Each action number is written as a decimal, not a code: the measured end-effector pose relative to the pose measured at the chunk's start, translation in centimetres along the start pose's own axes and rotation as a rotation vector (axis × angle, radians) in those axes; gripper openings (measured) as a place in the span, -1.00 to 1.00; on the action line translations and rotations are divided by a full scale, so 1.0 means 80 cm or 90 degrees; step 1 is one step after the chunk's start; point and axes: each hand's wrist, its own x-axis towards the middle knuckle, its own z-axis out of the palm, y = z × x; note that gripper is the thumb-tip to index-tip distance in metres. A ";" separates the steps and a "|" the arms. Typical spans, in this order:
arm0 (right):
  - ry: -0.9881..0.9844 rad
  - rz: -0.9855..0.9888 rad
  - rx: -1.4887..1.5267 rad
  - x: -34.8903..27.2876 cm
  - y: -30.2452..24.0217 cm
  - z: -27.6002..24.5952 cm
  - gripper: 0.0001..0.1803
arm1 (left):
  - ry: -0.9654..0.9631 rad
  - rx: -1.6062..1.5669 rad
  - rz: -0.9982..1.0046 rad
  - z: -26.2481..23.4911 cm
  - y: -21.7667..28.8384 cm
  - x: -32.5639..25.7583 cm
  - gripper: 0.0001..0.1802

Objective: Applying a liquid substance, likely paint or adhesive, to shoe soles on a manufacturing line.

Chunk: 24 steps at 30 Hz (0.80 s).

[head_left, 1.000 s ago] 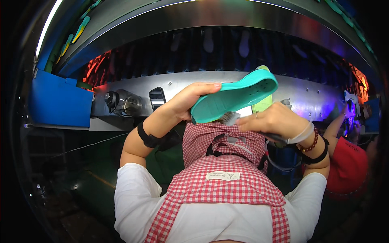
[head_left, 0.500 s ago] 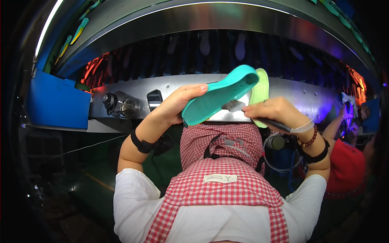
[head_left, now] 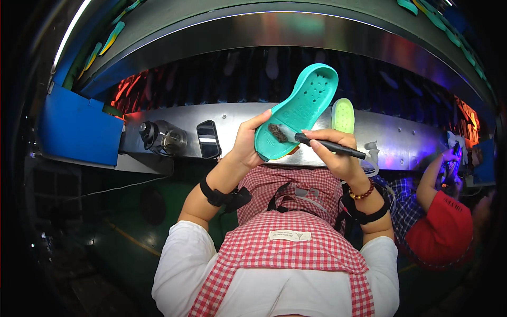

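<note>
Left hand (head_left: 247, 141) holding a teal sole (head_left: 303, 108), right hand (head_left: 340, 157) holding a black brush (head_left: 335, 147), fingers clamped on both, by the worktop's (head_left: 396, 138) near edge

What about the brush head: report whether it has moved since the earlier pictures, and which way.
Yes: the brush head has shifted left in view, nearer the phone on the bench.

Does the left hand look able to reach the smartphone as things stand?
Probably not right now: the left hand holds the teal shoe sole, though the smartphone lies nearby, with nothing visible in between.
</note>
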 end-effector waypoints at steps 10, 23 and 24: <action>0.124 -0.200 -0.245 0.007 0.013 0.014 -0.83 | 0.017 0.004 0.051 -0.015 -0.011 0.003 -0.50; 0.218 -0.205 -0.263 0.058 0.073 0.006 -0.82 | 0.124 -0.080 0.028 -0.038 -0.026 -0.007 -0.46; 0.181 -0.168 -0.275 0.044 0.072 -0.001 -0.81 | 0.119 -0.068 0.037 -0.035 -0.027 0.002 -0.49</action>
